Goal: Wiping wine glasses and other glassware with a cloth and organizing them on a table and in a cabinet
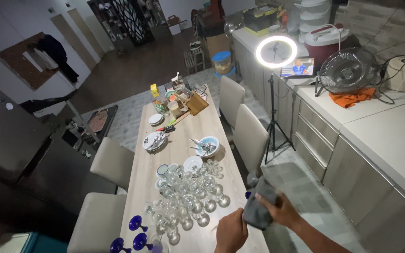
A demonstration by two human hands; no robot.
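A long pale wooden table (183, 140) runs down the middle of the room, with pale chairs (250, 136) along both sides. A grey counter (380, 136) stands on the right, with a round fan (348, 70) on it. A bright ring light (276, 51) on a thin stand glows beside the counter. Many clear glasses (188, 194) stand close together on the near part of the table. Three blue glasses (137, 234) sit at the near left corner. Farther up are a blue bowl (207, 145) and a plate with spoons (154, 140). The right hand (282, 208) is closed around a dark grey cloth (260, 204), just off the near right edge of the table. The left hand (231, 232) is curled shut over the table's near end, touching the cloth's lower edge.
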